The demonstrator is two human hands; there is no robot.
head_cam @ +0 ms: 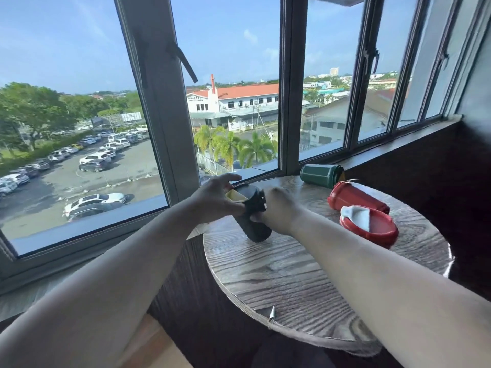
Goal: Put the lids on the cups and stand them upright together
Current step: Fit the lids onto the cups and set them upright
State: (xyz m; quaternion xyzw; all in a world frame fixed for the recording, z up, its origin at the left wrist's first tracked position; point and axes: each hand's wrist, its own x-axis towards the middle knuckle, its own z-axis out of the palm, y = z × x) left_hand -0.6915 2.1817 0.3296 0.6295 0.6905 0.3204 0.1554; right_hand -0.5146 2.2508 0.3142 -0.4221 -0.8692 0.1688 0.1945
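I am on the first cup, so the job has only just begun. My left hand (215, 199) holds the black cup (256, 231) near its top. The cup leans over with its bottom on the table (292, 274). My right hand (277, 211) is blurry, but it looks like it pinches the black lid (255, 202) at the black cup's mouth. The lid is not pushed down yet, and I can see yellow inside.

Right of the black cup, the red cup (356, 199) lies on its side with no lid. The red lid (377, 229) lies flat, also right of the black cup. The green cup (320, 175) lies on its side, behind and right of the black cup. I cannot tell if it has a lid. No cup stands up yet.
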